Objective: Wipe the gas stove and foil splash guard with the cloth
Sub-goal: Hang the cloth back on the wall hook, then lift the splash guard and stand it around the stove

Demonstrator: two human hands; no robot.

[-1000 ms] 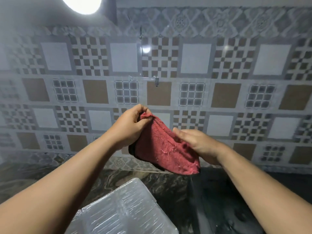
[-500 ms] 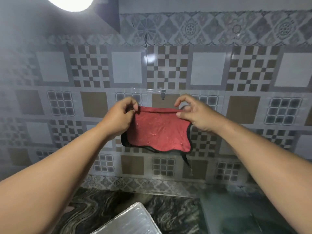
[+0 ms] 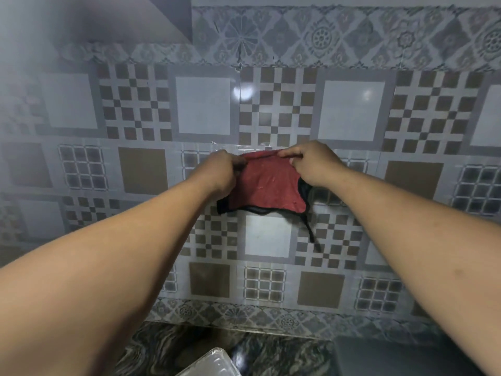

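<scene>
**Cloth held up at the wall hook, wiping apparently over**

The person holds the red cloth (image 3: 267, 183) high against the patterned wall tiles (image 3: 203, 109), its top edge stretched between both hands. The left hand (image 3: 221, 172) pinches the upper left corner with curled fingers; the right hand (image 3: 306, 162) pinches the upper right corner between thumb and forefinger. The cloth hangs flat below them, its dark trim and a loose strap dangling at the lower right. Its top edge lies level with a small clear hook (image 3: 264, 144) stuck to the tiles, mostly hidden behind the right hand.

Judged from this pose, the wiping itself looks finished or paused: the cloth is well apart from anything to be cleaned. Only a corner of the foil splash guard (image 3: 211, 362) shows at the bottom edge, resting on the dark marbled tabletop (image 3: 271, 351); the gas stove is not clearly in view, so how clean either one is cannot be told. What seems left is to hang the cloth on the hook.

Compared with half a second earlier, the hands have drawn closer to the wall and to hook height, the cloth's upper edge is pulled tauter, and the camera has tilted up, leaving less of the foil guard visible.
</scene>
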